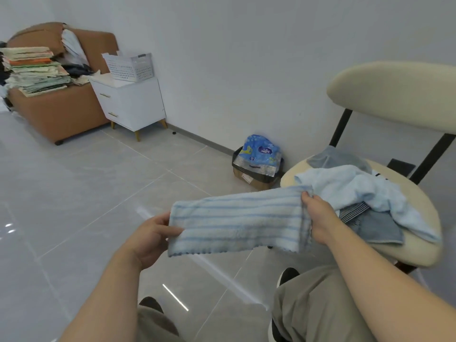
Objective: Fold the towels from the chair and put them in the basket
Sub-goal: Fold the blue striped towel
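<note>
A light blue striped towel is stretched flat in the air between my hands, folded into a long band. My left hand grips its left end, and my right hand grips its right end beside the chair. The cream chair stands at the right, with a pale blue towel, a grey-blue cloth and a darker blue towel heaped on its seat. A white perforated basket sits far off at the upper left on a white nightstand.
A brown sofa at the far left carries a tall stack of folded cloths. A cardboard box with a blue plastic pack stands against the wall by the chair. Grey tiled floor lies between me and the nightstand.
</note>
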{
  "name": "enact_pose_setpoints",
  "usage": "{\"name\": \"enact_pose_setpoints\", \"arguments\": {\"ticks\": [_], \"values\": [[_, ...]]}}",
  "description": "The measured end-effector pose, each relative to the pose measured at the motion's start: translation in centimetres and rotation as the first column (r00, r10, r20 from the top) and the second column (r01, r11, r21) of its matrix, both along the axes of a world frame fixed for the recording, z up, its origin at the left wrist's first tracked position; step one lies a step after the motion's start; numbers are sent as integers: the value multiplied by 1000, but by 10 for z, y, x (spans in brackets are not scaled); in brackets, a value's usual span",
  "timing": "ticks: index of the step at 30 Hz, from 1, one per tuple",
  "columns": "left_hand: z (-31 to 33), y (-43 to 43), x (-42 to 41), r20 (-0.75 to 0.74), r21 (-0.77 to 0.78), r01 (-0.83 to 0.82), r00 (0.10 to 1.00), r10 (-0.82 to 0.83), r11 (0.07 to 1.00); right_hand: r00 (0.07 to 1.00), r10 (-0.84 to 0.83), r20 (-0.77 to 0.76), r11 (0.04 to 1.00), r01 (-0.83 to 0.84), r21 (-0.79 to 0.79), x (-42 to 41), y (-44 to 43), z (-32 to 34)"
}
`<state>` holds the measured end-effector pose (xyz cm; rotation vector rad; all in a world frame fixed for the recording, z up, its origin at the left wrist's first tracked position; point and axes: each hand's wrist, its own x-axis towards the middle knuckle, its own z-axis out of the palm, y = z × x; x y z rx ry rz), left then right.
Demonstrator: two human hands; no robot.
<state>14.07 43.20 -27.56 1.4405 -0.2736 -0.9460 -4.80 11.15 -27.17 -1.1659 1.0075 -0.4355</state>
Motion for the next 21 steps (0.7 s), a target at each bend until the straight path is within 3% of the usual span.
{"name": "enact_pose_setpoints", "arguments": {"ticks": [2,5,10,16,21], "values": [[1,1,2,36,-22,-57,998,58,998,1000,5,-21,1000,-5,-29,3,0,-8],[3,-5,0,-24,-64,-103,995,102,993,999,21,-36,989,-26,-145,8,2,-8],[5,-21,-1,-113,18,-278,954,278,961,992,81,-98,937,-109,-331,12,5,-10],[7,-25,-2,-59,-7,-312,949,311,950,997,34,73,988,-22,-152,16,2,-12],[12,-21,-2,3,-164,-397,915,403,903,957,-2,290,1000,6,-14,10,6,-1]]}}
